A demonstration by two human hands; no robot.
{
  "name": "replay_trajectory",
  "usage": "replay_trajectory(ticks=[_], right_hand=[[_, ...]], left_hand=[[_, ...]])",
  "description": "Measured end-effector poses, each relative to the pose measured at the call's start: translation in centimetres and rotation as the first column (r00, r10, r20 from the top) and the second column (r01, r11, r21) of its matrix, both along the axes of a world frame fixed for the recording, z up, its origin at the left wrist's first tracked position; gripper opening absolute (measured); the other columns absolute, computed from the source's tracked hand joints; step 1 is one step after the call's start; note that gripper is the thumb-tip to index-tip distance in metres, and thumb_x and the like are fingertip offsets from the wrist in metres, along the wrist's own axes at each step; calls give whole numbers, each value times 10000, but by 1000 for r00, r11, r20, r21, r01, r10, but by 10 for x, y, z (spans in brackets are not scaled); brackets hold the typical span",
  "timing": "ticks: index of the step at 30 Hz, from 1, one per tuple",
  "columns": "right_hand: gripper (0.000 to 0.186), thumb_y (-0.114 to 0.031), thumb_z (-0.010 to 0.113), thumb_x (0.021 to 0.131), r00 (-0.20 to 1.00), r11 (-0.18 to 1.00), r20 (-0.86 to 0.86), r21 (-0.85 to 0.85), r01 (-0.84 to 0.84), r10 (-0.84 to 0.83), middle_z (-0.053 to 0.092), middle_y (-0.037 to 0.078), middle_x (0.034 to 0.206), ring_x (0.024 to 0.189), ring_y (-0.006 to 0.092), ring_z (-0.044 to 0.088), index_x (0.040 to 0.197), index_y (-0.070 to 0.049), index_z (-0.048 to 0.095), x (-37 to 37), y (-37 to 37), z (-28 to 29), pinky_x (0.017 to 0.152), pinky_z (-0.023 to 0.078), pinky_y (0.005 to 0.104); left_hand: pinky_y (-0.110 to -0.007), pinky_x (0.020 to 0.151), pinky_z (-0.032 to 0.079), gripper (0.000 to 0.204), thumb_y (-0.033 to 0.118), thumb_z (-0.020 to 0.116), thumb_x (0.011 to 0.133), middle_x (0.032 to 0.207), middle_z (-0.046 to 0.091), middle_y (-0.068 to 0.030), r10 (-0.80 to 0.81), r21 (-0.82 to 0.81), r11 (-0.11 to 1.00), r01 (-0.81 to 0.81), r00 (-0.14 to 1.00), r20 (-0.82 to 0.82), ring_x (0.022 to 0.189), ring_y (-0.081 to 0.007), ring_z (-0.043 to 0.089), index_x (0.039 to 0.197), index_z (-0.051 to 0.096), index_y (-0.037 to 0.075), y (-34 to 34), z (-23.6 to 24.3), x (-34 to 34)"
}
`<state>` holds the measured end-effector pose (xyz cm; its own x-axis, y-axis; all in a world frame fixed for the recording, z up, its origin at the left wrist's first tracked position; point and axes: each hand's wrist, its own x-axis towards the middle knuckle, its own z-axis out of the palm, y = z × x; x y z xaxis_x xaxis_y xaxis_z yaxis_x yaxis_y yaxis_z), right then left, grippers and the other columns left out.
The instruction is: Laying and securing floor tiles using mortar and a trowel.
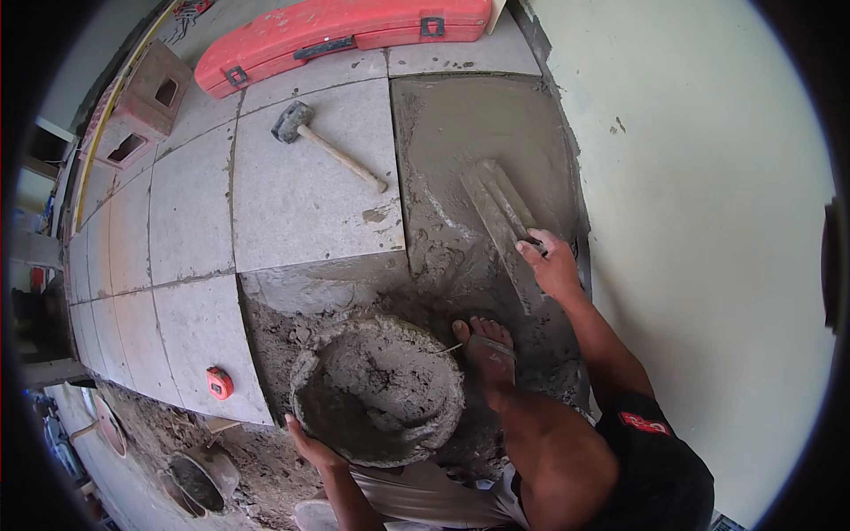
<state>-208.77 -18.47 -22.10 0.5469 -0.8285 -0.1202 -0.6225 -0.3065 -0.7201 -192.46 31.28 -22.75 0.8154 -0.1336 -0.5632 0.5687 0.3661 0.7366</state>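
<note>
My right hand (552,267) grips the handle of a long rectangular plastering trowel (489,205), whose blade lies on wet grey mortar (482,111). The mortar is spread smooth toward the far wall side and rougher nearer to me. My left hand (316,448) holds the near left side of a round mortar basin (305,389), its fingers partly hidden against the outer wall. The basin is crusted along its rim and has wet mortar inside. Between basin and trowel is my sandalled foot (490,350).
Pale floor tiles (310,208) lie to the left, bearing a mallet (329,150) and a red tape measure (220,383). A long red case (345,40) lies at the back. A pale wall (708,221) rises close on the right. Buckets (212,469) stand lower left.
</note>
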Motion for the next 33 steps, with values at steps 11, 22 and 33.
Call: replay_trajectory(ticks=[11, 22, 33], right_hand=[[433, -303, 722, 962, 715, 968, 678, 250, -4, -172, 487, -31, 604, 463, 48, 421, 1187, 54, 619, 48, 28, 96, 428, 363, 240], [416, -352, 754, 908, 978, 980, 73, -40, -194, 196, 618, 112, 691, 664, 243, 643, 1032, 26, 633, 27, 28, 75, 628, 491, 409], [286, -295, 702, 872, 308, 433, -746, -29, -901, 590, 717, 136, 805, 776, 347, 701, 990, -41, 645, 62, 99, 213, 682, 530, 467]], left_hand=[[-361, 991, 510, 620, 535, 471, 1035, 1249, 658, -113, 26, -11, 1000, -26, 999, -21, 1098, -249, 645, 1292, 610, -12, -17, 19, -5], [-399, 1028, 508, 586, 510, 507, 1031, 1289, 667, -125, 45, 138, 990, -42, 999, -25, 1136, -270, 658, 1340, 603, 21, -5, 6, 0], [-373, 985, 513, 447, 349, 541, 1048, 1184, 667, -119, 47, -118, 991, -61, 992, -114, 1071, -222, 651, 1302, 584, -17, -72, 95, -34]])
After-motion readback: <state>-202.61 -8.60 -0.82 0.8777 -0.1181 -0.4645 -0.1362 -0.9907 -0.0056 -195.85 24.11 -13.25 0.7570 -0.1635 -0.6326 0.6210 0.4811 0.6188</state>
